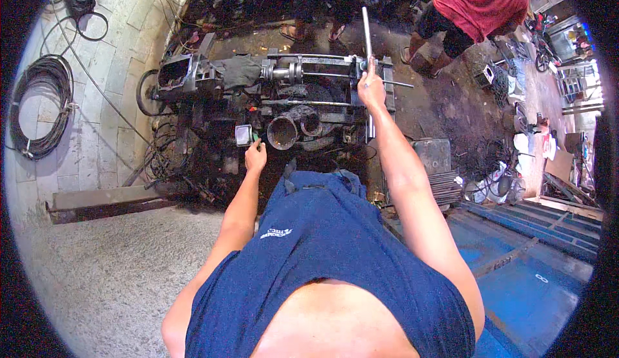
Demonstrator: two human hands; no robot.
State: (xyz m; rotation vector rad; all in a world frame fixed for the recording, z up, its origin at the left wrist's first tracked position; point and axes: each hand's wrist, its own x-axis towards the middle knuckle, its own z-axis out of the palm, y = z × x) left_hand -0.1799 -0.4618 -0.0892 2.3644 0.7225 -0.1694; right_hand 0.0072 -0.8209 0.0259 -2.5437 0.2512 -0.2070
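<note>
A dark, greasy lathe-like machine stands in front of me, with bright shafts running across it. At its right end my right hand is closed round a long metal bar, which points away from me and shows again below the hand. My left hand is low at the machine's left side, fingers pinched at a small green piece. Right beside that piece is a small pale square box. Just right of the left hand, a round, open pipe-like part faces me.
A grey cloth lies over the machine's left part. Coiled black cable hangs on the left wall. A person in a red shirt bends at the far right; another person's feet show beyond the machine. Blue metal panels lie at lower right.
</note>
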